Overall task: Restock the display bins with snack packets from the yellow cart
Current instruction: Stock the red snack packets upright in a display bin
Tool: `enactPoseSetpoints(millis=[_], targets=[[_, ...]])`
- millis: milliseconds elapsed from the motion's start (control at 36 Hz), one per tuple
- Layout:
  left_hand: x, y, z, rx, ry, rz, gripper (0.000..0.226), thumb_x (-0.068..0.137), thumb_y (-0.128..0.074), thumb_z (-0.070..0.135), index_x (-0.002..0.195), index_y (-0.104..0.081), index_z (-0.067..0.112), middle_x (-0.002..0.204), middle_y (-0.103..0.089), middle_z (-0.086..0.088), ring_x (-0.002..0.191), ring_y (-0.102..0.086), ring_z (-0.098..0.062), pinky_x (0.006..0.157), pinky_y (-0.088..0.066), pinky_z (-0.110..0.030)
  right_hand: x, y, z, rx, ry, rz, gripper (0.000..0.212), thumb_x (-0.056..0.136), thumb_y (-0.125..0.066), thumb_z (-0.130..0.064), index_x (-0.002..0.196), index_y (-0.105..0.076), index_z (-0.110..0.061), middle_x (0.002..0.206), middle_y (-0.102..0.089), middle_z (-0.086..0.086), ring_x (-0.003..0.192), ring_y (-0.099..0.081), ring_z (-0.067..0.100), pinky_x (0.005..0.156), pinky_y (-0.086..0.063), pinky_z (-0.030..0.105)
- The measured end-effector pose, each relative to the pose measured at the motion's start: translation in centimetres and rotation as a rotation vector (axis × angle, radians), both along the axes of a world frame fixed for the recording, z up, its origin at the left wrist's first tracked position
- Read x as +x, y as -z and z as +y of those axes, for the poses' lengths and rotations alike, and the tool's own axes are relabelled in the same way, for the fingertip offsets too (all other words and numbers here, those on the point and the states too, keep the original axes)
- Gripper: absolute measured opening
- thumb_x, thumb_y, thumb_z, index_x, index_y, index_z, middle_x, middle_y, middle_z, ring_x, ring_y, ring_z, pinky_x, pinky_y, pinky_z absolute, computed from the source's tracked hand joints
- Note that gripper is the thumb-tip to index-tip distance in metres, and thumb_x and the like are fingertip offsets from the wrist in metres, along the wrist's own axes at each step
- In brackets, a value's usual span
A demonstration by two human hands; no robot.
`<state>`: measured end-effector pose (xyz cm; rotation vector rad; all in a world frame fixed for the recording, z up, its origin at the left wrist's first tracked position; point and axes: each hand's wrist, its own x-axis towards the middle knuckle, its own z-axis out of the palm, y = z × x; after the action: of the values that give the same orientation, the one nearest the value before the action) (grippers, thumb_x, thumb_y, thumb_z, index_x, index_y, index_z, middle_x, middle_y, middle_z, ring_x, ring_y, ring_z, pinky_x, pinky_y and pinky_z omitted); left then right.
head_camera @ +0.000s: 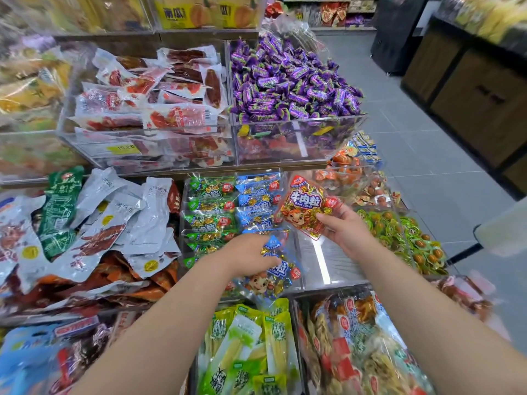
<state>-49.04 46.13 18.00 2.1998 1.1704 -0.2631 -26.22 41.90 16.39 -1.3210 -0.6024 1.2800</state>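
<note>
My right hand (pixel 343 228) pinches a red beef-cube snack packet (pixel 306 205) and holds it tilted above a clear bin compartment (pixel 322 260) whose bare floor shows. My left hand (pixel 251 255) lies on a blue beef-cube packet (pixel 278 273) at the near end of the blue row, fingers curled over its top edge. Behind it run a row of blue packets (pixel 258 201) and a row of green packets (pixel 211 212) in the same bin. The yellow cart is out of view.
Grey and green pouches (pixel 94 223) fill the bin on the left. Green-yellow packets (pixel 245 346) and mixed bags (pixel 359 346) lie in the near bins. Purple candies (pixel 288 81) and red sausage packs (pixel 159 92) sit on the upper tier. A grey tiled aisle (pixel 427 138) runs right.
</note>
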Motion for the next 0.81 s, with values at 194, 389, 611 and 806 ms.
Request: enactPoseSetpoints(millis=[194, 389, 611, 806], targets=[[-1.7, -1.1, 0.2, -0.175, -0.34, -0.445, 0.032, 0.087, -0.065, 0.044, 0.115, -0.054, 0.033, 0.116, -0.057, 0.017, 0.096, -0.056, -0.001, 0.069, -0.042, -0.006, -0.1, 0.2, -0.4, 0.004, -0.001, 0.021, 0.025, 0.086, -0.061, 0.001, 0.102, -0.061, -0.018, 0.092, -0.074, -0.006, 0.084, -0.07, 0.01, 0.064, -0.055, 0.021], [-2.8, -3.4, 0.9, 0.066, -0.65, -0.742, 0.047, 0.083, -0.066, 0.049, 0.123, -0.059, 0.025, 0.107, -0.066, 0.01, 0.099, -0.06, -0.01, 0.084, -0.05, -0.025, 0.4, 0.3, -1.0, 0.016, 0.041, 0.068, 0.026, 0.086, -0.061, -0.001, 0.104, -0.061, -0.02, 0.092, -0.074, -0.006, 0.083, -0.071, 0.01, 0.063, -0.055, 0.022], [-1.8, 0.5, -2.0, 0.093, -0.444, -0.597, 0.027, 0.075, -0.081, 0.03, 0.099, -0.073, 0.022, 0.082, -0.068, 0.01, 0.056, -0.051, 0.007, 0.056, -0.037, -0.003, -0.1, 0.4, -1.6, 0.0, 0.071, 0.06, 0.025, 0.088, -0.059, -0.002, 0.106, -0.06, -0.019, 0.105, -0.071, 0.001, 0.097, -0.067, 0.017, 0.077, -0.054, 0.029], [-2.2, 2.0, -2.3, 0.365, -0.362, -0.284, 0.038, 0.067, -0.081, 0.05, 0.1, -0.071, 0.035, 0.11, -0.043, 0.008, 0.114, -0.033, -0.016, 0.099, -0.025, -0.03, -0.2, 0.3, -2.2, -0.015, 0.072, 0.058, 0.022, 0.088, -0.06, -0.003, 0.102, -0.059, -0.02, 0.092, -0.074, -0.007, 0.088, -0.069, 0.011, 0.066, -0.054, 0.023]])
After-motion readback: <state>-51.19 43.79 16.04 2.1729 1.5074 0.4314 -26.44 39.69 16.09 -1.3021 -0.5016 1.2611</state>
